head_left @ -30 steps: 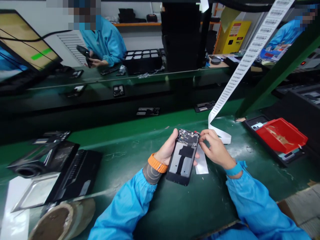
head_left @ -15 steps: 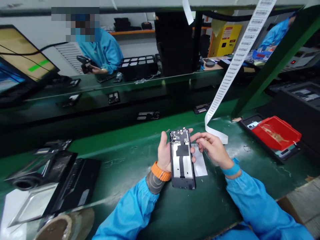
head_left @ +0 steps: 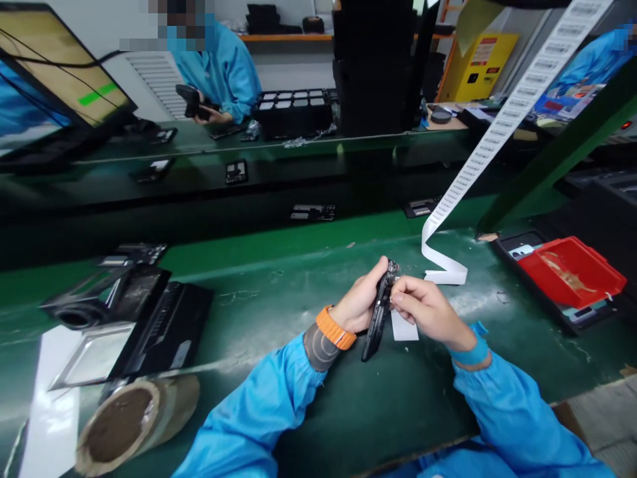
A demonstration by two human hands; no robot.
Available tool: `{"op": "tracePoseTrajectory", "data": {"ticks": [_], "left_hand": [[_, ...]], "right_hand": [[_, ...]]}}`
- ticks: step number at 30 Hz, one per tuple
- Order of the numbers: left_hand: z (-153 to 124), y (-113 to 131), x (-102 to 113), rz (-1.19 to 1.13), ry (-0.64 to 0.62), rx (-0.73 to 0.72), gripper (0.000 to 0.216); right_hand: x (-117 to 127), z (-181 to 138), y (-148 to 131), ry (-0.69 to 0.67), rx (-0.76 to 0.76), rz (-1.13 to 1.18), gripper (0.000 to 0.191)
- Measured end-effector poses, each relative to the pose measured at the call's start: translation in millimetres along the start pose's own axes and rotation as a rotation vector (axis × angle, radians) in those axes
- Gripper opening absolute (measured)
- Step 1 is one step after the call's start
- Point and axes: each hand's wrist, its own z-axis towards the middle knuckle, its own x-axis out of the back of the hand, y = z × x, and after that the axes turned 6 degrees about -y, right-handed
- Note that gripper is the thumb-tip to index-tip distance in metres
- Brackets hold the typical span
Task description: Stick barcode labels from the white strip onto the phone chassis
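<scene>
Near the middle of the green bench, my left hand [head_left: 362, 299] is wrapped round an opened smartphone [head_left: 381, 315], its thumb along the upper edge. The phone is tilted so that its narrow side faces me, and most of its inside is turned out of sight. My right hand [head_left: 425, 312] is pinched close to the phone's upper right side. Whatever may be between its fingertips is too small or hidden to make out. A white paper slip [head_left: 405, 330] lies on the bench below the right fingers.
A strip of barcode labels [head_left: 470, 166] hangs down behind my right hand. To the right, a red bin [head_left: 572, 272] rests on a black tray [head_left: 542, 292]. On the left are a cardboard roll [head_left: 174, 405] and black equipment [head_left: 179, 325]. A co-worker [head_left: 229, 73] stands across the bench.
My left hand has turned the phone from face-up to nearly edge-on. My right hand has moved in against the phone's side with its fingers pinched. The camera view has shifted somewhat.
</scene>
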Motion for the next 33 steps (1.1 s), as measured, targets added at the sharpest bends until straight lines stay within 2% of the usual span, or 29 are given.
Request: {"op": "tracePoseTrajectory", "data": {"ticks": [5,12,20,24,33], "left_hand": [[-4.3,-2.2,-15.5,0.046,0.064,-0.041,0.053],[-8.8,-1.5,-20.7,0.073,0.12,-0.136,0.054],[-7.1,-4.0,-20.9,0.075,0.089,-0.126,0.052],[-6.4,-5.0,-19.9,0.095,0.107,-0.159,0.058],[-5.3,-11.4,-18.7,0.053,0.275,-0.28,0.054]], "right_hand": [[-7.5,3.3,4.9,-0.044,-0.022,-0.002,0.031],[-10.4,4.3,4.9,-0.051,-0.004,0.109,0.038],[-4.1,5.0,13.6,-0.11,-0.005,0.197,0.036],[-2.9,5.7,12.0,-0.097,-0.006,0.118,0.038],[-5.2,9.2,6.3,-0.03,-0.012,-0.114,0.039]]}}
